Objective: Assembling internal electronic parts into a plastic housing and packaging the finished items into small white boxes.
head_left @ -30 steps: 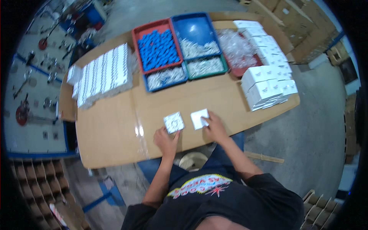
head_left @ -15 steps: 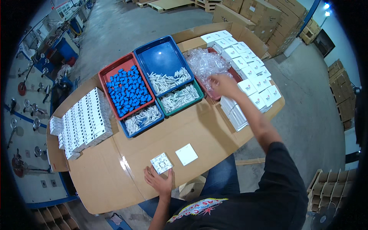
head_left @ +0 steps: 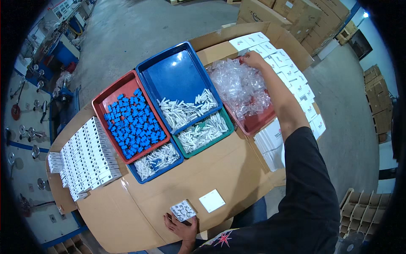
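Observation:
My left hand (head_left: 181,228) rests at the near edge of the table, its thumb and fingers closed around the near side of a white square plastic housing (head_left: 183,210) with moulded grey-white details on top. Just right of the housing lies a flat white square plate (head_left: 212,200), apart from it. My right hand (head_left: 253,59) reaches to the far end of a red tray (head_left: 259,120) heaped with crumpled clear plastic pieces (head_left: 237,82). Its fingers are curled at the heap's far edge beside stacked white boxes; what they pinch, if anything, is too small to tell.
Left of the red tray stand a blue tray (head_left: 167,70) and a green tray (head_left: 230,127) of small white parts, a red tray (head_left: 101,101) of blue parts, and another blue tray (head_left: 144,180). White boxes (head_left: 292,70) line the right; rows of white housings (head_left: 91,156) line the left.
My right hand has moved farther away, from over the middle of the clear plastic pieces to their far edge. My left hand stays at the housing. The whole view has shifted.

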`<act>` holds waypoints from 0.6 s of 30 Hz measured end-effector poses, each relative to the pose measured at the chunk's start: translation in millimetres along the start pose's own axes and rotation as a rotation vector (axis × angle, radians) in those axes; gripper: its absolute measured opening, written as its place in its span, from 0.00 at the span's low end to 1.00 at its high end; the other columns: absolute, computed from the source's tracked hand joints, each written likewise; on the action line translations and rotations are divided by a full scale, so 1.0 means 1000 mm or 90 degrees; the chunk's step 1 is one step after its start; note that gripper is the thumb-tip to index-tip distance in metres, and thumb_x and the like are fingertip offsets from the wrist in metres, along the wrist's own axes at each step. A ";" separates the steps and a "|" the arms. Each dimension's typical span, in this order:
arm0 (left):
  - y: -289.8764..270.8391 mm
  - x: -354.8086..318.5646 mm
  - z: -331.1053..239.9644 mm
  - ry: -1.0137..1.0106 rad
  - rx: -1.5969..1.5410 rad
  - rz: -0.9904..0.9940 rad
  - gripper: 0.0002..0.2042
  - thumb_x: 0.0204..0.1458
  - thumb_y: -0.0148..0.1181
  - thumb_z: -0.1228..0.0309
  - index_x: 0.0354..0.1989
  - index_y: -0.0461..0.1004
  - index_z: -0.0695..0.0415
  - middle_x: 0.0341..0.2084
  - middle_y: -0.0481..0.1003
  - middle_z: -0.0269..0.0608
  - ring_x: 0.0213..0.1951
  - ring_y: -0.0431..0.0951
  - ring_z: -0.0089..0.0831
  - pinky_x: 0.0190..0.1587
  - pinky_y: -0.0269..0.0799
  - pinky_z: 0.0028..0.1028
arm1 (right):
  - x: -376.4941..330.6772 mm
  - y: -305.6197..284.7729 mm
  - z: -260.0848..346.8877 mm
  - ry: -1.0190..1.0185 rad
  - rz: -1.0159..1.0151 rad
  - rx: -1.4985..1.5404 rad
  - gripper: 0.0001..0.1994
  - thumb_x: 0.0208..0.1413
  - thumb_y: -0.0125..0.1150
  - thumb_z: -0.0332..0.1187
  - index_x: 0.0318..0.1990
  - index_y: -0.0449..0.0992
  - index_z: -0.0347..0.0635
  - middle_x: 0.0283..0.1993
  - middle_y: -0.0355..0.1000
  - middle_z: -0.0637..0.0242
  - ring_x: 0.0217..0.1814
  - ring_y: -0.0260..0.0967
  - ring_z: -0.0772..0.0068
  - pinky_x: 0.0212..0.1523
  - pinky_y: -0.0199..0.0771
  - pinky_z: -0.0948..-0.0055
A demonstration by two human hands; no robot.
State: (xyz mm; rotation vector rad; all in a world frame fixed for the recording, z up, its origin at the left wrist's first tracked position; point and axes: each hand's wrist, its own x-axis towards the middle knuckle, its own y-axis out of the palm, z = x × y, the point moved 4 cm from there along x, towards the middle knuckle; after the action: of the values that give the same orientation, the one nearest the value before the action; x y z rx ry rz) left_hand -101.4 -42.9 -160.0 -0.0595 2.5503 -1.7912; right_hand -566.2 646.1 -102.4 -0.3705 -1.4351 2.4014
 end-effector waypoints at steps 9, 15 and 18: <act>0.012 -0.002 0.007 0.032 0.024 -0.044 0.46 0.45 0.69 0.47 0.65 0.59 0.68 0.67 0.56 0.66 0.71 0.52 0.62 0.70 0.45 0.60 | -0.006 0.003 -0.002 0.010 -0.109 0.109 0.13 0.50 0.66 0.41 0.37 0.85 0.41 0.40 0.82 0.50 0.46 0.80 0.49 0.50 0.78 0.57; 0.013 -0.006 0.009 0.065 0.000 -0.071 0.47 0.46 0.69 0.44 0.66 0.58 0.67 0.68 0.52 0.64 0.72 0.49 0.61 0.70 0.44 0.62 | -0.060 -0.086 0.021 -0.047 -0.393 0.126 0.11 0.53 0.63 0.38 0.37 0.83 0.40 0.38 0.82 0.52 0.45 0.80 0.48 0.48 0.79 0.57; 0.008 -0.015 0.010 0.062 -0.025 -0.070 0.49 0.45 0.71 0.42 0.67 0.58 0.67 0.68 0.54 0.64 0.72 0.49 0.62 0.71 0.44 0.60 | -0.112 -0.115 0.026 -0.061 -0.412 0.232 0.09 0.55 0.64 0.33 0.37 0.81 0.36 0.34 0.82 0.54 0.35 0.82 0.60 0.39 0.81 0.64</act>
State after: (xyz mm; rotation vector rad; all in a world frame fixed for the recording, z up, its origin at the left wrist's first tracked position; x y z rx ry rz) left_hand -85.9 -49.2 -170.7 -0.1186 2.7004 -1.8251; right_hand -457.9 632.1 18.0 0.2650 -0.9206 2.0797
